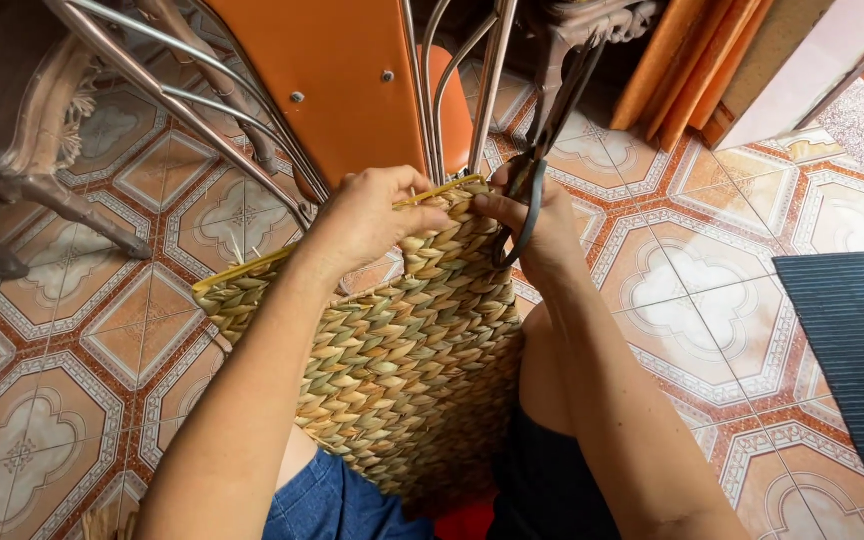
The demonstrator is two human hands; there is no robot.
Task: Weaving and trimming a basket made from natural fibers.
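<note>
The left hand [377, 215] pinches the far rim of a woven straw basket [402, 350] while the right hand [537, 225] grips black-handled scissors [532, 185] just right of it

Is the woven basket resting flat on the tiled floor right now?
No, the woven basket is propped on the person's lap, held at its rim by the left hand and right hand.

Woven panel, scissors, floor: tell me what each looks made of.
Woven panel: dried plant fibre, perhaps seagrass or rush; twisted tan-green matte strands in herringbone rows. Scissors in the right hand: dark metal, dull black loop handles. Floor: glazed ceramic tile, judging by its sheen, repeated pattern and grout lines.
</note>
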